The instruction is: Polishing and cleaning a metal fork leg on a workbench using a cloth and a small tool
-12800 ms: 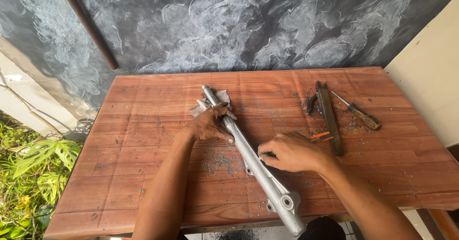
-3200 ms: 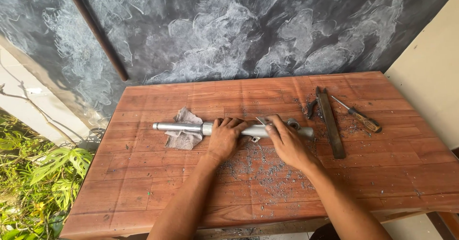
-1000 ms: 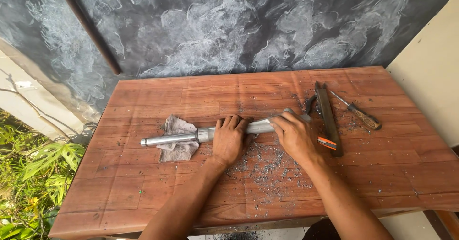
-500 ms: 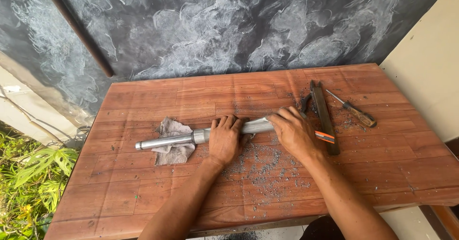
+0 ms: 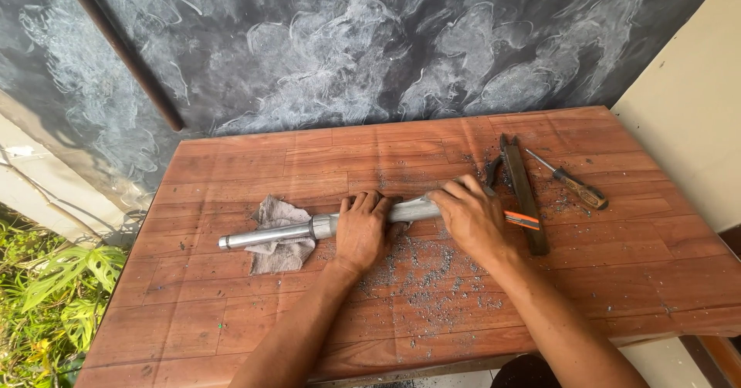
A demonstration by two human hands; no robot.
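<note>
A long grey metal tube (image 5: 266, 236) lies almost level across the wooden table (image 5: 231, 311), its thin end pointing left over a grey rag (image 5: 279, 212). My left hand (image 5: 361, 230) presses flat on the tube's middle, fingers laid over it. My right hand (image 5: 471, 216) covers the tube's thicker right end and grips it. A short bare stretch of tube (image 5: 413, 211) shows between the hands. The tube's right tip is hidden under my right hand.
Metal filings (image 5: 428, 272) are scattered in front of the hands. A long dark flat bar (image 5: 523, 191) lies to the right, with a small orange-striped tool (image 5: 522, 219) across it and a wooden-handled screwdriver (image 5: 575, 185) beyond. A dark painted wall stands behind the table.
Over the earlier frames the tube swung from pointing at me to lying level. In the last second both hands and the tube stay almost still.
</note>
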